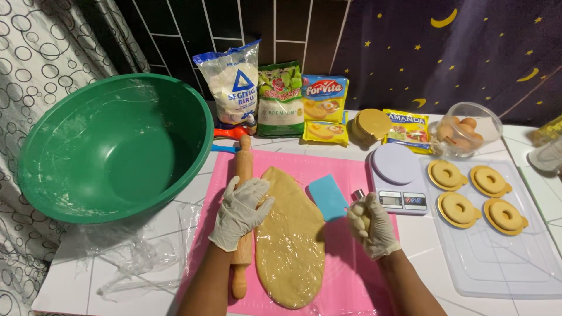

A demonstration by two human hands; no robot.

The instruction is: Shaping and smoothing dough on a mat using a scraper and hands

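Note:
A long flat sheet of pale yellow dough (pixel 293 246) under clear film lies on a pink mat (pixel 339 275). My left hand (pixel 241 212), in a white glove, rests on a wooden rolling pin (pixel 242 169) at the dough's left edge. My gloved right hand (pixel 370 223) is closed around a small metal cutter (pixel 358 194) and a bit of dough, just right of the sheet. A light blue scraper (pixel 328 198) lies on the mat between my hands.
A big green bowl (pixel 111 146) sits at left, crumpled clear film (pixel 140 257) in front of it. Several ingredient bags (pixel 280 99) line the back wall. A small scale (pixel 397 178), a clear bowl of eggs (pixel 468 129) and a tray (pixel 497 263) with ring-shaped dough on yellow moulds stand right.

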